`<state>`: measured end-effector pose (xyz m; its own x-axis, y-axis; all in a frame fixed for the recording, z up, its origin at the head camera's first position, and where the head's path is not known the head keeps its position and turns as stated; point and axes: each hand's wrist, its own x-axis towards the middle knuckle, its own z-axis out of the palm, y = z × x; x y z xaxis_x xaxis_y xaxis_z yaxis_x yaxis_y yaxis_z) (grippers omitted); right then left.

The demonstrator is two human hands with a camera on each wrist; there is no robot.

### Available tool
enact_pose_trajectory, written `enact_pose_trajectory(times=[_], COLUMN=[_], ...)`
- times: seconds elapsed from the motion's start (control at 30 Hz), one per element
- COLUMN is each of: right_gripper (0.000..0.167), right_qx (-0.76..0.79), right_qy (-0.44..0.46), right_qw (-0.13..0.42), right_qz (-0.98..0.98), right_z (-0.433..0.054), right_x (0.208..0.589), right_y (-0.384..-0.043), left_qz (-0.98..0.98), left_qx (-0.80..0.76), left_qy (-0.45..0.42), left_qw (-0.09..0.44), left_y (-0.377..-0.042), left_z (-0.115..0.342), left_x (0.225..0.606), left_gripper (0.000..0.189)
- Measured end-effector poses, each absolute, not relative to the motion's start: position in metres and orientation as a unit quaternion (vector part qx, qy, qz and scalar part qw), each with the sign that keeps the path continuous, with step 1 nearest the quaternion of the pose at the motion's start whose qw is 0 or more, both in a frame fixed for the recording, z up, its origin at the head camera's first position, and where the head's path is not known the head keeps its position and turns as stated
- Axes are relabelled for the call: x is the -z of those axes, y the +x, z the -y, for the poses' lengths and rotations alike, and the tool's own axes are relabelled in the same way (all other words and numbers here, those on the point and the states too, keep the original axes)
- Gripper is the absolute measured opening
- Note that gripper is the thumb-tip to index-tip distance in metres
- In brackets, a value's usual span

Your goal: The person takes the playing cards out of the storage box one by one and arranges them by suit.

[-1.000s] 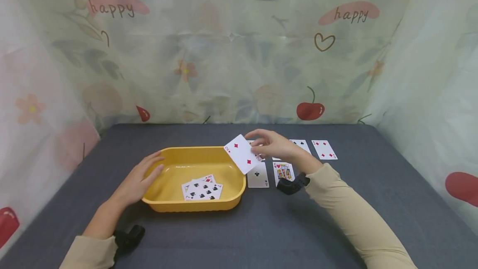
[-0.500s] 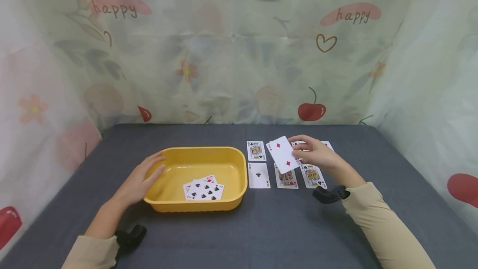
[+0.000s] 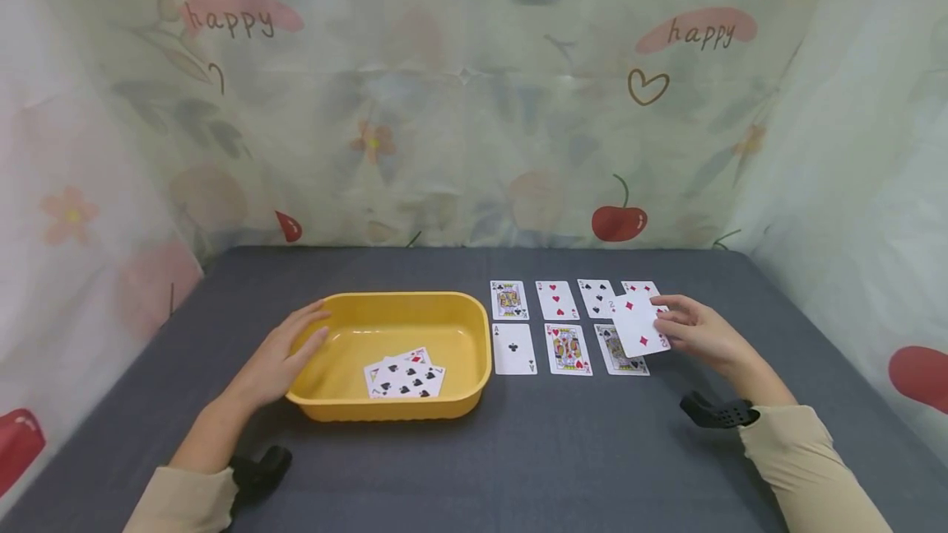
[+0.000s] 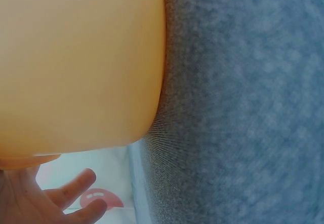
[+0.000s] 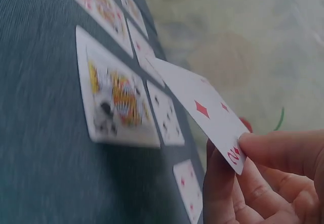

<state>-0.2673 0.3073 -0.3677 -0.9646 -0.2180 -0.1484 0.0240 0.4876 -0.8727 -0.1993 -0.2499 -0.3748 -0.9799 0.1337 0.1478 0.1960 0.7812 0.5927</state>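
Printed cloth (image 3: 459,97) hangs behind the dark table (image 3: 518,467), and we hold a two of diamonds (image 3: 638,326) above its right half.
Toward the table's right edge, our right hand (image 3: 699,337) pinches one corner of the two of diamonds between thumb and fingers; the card tilts in the air, hiding parts of a black king (image 3: 611,352) and a diamond card (image 3: 638,288). Nearer the far edge we see a king of clubs (image 3: 508,300), a three of hearts (image 3: 557,303) and a spade card (image 3: 595,298); in front lie an ace of clubs (image 3: 514,356) and a king of hearts (image 3: 569,349). Left of them, our left hand (image 3: 276,358) rests at a yellow tub's (image 3: 385,410) left rim, fingers loosely extended, without a grip. Overlapping cards (image 3: 407,381) lie inside the tub, by its front wall.
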Motion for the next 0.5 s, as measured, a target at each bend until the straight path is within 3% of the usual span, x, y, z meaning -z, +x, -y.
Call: enact_pose_trajectory(times=[0.5], right_gripper=[0.064], right_qx=[0.460], right_qy=[-0.004], right_qw=[0.123], right_qz=[-0.879], right_z=[-0.351], right_x=[0.391], right_y=[-0.263], left_qz=[0.943], left_qx=[0.319], left_qy=[-0.083], left_qw=[0.046], left_y=[-0.199], left_z=[0.250], left_x=[0.375], left_gripper=[0.052])
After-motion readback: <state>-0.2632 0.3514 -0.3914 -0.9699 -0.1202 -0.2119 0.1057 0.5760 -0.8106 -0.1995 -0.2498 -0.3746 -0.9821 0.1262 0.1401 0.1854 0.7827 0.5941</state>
